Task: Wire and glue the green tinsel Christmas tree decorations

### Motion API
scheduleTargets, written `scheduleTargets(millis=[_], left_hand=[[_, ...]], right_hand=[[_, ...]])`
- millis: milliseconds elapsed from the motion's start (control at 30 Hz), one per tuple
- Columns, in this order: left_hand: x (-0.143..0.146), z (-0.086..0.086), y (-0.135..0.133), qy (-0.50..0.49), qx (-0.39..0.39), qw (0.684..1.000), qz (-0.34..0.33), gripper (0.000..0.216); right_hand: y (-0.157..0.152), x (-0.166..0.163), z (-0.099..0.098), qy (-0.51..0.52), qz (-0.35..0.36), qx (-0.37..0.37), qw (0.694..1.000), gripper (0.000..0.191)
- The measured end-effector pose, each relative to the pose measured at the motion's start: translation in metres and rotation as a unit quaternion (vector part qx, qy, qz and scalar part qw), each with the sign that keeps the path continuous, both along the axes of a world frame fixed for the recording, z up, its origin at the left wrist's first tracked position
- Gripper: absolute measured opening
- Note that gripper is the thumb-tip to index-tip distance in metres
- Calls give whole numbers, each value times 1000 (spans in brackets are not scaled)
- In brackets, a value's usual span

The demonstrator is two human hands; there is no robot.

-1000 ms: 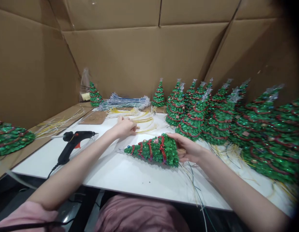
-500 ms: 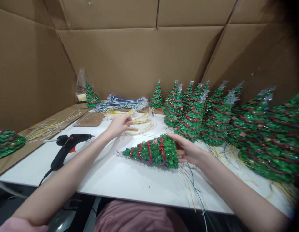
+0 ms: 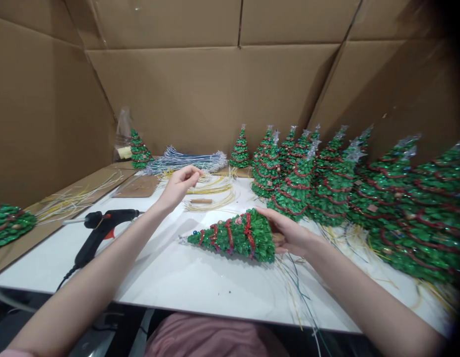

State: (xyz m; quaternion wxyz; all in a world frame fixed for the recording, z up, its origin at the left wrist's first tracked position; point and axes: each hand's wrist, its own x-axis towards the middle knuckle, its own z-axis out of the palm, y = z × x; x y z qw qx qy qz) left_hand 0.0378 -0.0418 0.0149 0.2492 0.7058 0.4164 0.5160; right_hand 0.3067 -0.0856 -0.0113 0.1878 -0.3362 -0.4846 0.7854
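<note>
A small green Christmas tree [image 3: 230, 235] with red garland lies on its side just above or on the white tabletop, its clear star tip pointing left. My right hand [image 3: 289, 230] is closed around its base end, where wires in green, yellow and white hang down. My left hand [image 3: 181, 187] is over the yellow wires [image 3: 215, 188], fingers pinched together; whatever they may hold is too small to make out. Just below that hand a short brown stick [image 3: 201, 201] rests on the table.
Several finished-looking trees [image 3: 296, 183] stand along the right and back. A black glue gun [image 3: 99, 238] lies at left, its cord running off the front edge. Behind are a blue-white wire bundle [image 3: 188, 161] and a brown board [image 3: 136, 186]. Cardboard walls [image 3: 200, 89] enclose the table.
My left hand has lifted slightly up and away from the brown stick, which now shows fully. My right hand and the tree stay nearly still.
</note>
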Motion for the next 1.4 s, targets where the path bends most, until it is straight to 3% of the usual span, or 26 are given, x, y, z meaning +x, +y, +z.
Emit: scheduleTargets(millis=[200, 467, 700, 867, 967, 1100, 1267, 1400], left_hand=[[0, 4, -4, -5, 11, 1000, -5, 24], [-2, 5, -5, -12, 31, 999, -12, 23], [-4, 8, -9, 27, 66, 997, 21, 23], [-1, 12, -15, -12, 58, 998, -32, 21], [2, 16, -21, 25, 68, 995, -65, 19], [4, 19, -27, 67, 81, 991, -81, 17], [8, 18, -30, 44, 43, 991, -118, 20], [11, 19, -33, 105, 46, 987, -117, 19]], right_hand=[[-3, 6, 5, -5, 75, 62, 995, 63], [-11, 6, 16, -98, 26, 145, 984, 50], [-10, 18, 25, -199, 118, 288, 929, 56], [-10, 21, 23, -268, 111, 333, 897, 56], [-8, 19, 23, -237, 114, 345, 901, 55], [-5, 17, 21, -188, 104, 297, 930, 55], [-4, 13, 16, -107, 33, 250, 962, 56], [-4, 10, 13, -110, -10, 256, 960, 55]])
